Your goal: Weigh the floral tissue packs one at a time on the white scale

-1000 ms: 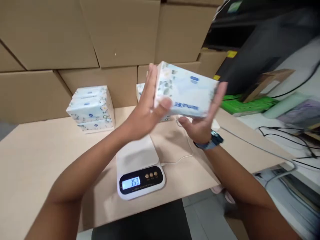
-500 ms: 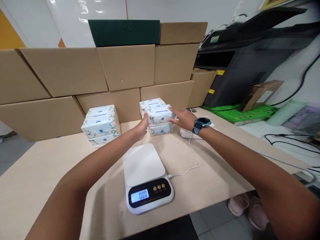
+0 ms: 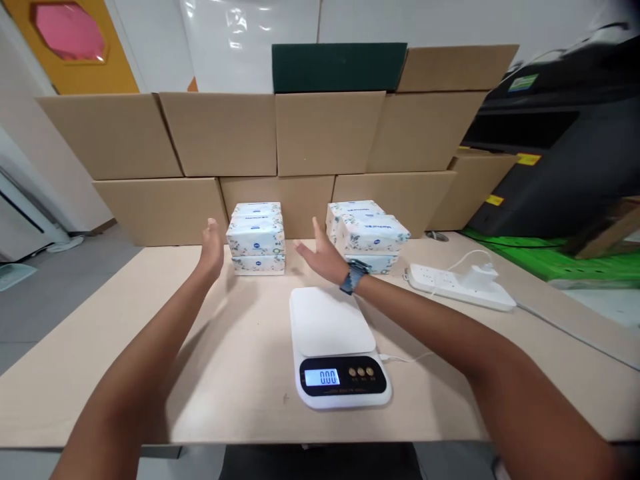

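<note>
Two stacks of floral-printed tissue packs stand at the back of the table: a left stack and a right stack. My left hand is just left of the left stack, fingers stretched out and holding nothing. Between the two stacks is my right hand, with a watch on its wrist; its thumb and fingers are spread and nothing is in it. Part of the right stack is hidden behind that hand and wrist. A white digital scale lies in front, reading 0.00 with a bare platform.
Cardboard boxes form a wall behind the stacks, with a dark green box on top. A white power strip with a plugged-in adapter lies on the right of the table. A large dark printer stands beyond it.
Both hands have left the right stack and moved left, the left hand to the left stack's outer side and the right between the stacks. The view has turned left.
</note>
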Motion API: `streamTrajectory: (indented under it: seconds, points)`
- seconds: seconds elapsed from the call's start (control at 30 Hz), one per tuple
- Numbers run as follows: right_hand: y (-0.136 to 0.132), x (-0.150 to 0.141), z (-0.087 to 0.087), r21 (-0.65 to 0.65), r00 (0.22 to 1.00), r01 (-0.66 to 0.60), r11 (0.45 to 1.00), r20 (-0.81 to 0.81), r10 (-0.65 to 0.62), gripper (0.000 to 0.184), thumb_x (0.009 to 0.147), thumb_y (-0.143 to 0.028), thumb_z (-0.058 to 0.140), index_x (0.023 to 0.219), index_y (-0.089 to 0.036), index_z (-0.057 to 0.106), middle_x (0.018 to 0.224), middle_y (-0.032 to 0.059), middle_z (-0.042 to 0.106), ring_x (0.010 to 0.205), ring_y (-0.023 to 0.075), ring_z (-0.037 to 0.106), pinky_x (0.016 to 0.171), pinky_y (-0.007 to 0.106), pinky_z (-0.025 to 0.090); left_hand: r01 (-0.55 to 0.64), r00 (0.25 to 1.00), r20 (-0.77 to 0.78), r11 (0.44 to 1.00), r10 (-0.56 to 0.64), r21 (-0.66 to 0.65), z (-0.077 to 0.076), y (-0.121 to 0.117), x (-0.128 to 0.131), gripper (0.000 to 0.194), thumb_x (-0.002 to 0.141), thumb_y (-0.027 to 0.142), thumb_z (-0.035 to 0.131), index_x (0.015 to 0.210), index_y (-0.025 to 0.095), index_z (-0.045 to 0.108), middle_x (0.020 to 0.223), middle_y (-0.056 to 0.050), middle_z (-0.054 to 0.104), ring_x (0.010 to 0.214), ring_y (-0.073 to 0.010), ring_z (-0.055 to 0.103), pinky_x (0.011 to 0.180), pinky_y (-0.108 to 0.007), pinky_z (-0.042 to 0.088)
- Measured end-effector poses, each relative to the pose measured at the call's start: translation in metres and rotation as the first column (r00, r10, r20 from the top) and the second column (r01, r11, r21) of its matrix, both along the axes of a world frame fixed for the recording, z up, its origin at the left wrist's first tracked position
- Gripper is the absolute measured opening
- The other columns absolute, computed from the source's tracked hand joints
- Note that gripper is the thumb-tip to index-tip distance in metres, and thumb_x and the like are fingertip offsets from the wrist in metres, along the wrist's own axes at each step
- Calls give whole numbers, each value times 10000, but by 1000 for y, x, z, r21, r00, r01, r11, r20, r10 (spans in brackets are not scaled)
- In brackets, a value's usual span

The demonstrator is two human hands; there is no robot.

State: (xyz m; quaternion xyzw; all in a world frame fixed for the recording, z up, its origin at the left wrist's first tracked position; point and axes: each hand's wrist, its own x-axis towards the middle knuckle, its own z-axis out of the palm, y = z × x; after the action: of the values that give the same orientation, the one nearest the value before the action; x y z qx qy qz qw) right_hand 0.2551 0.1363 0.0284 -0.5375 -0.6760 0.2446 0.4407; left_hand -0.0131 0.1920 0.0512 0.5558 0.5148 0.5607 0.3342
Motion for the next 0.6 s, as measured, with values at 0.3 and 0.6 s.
streamTrajectory:
  seconds: [0.3,0.6]
  points:
    - [-6,-26,42,99,916,-392,915,-50,398,1296,864,-972,506,1805,-270,-43,1899,-35,65,1770,278,151,1434,485,276,324,938,-3,877,-346,355,12,-52,13,842,1011,876,323,1558,290,578,1763,-46,494,1756,-309,245,1466,-475,208]
    - [-152,92,-8,-76,913,-380,922,-193,360,869,1004,-869,143,1722,-446,388,1802,-40,417,1617,292,508,1255,522,561,633,772,-168,767,-613,105,-45,-177,46,795,1045,804,272,1737,572,-42,1892,154,110,1787,-285,52,1486,-544,170]
